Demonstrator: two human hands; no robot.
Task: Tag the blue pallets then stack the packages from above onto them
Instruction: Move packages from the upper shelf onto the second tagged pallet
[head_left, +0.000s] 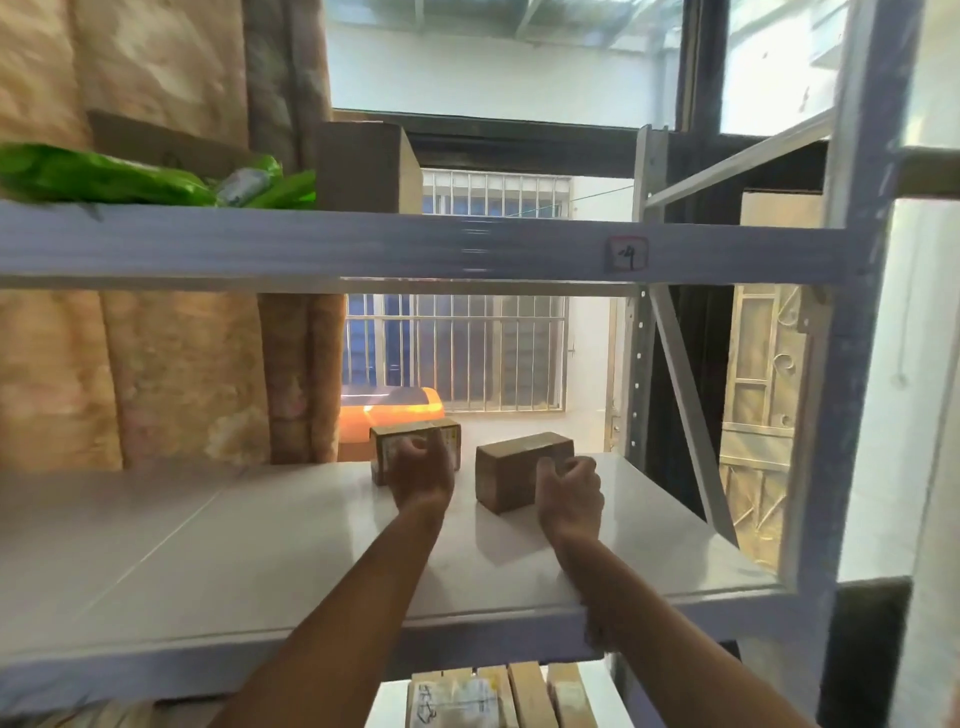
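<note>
Two small brown cardboard packages stand on a white metal shelf (208, 561) at chest height. My left hand (418, 470) grips the front of the left package (447, 441), which bears a yellow label. My right hand (569, 491) is curled against the right side of the plain right package (511, 470). Both arms reach in over the shelf's front edge. No blue pallet is in view.
The upper shelf beam (363, 247) carries green plastic bags (104, 179) and a tall carton (363, 166). An orange bin (395, 418) sits behind the packages. Wrapped brown bales (156, 374) fill the left. More packages (498, 696) lie on the level below.
</note>
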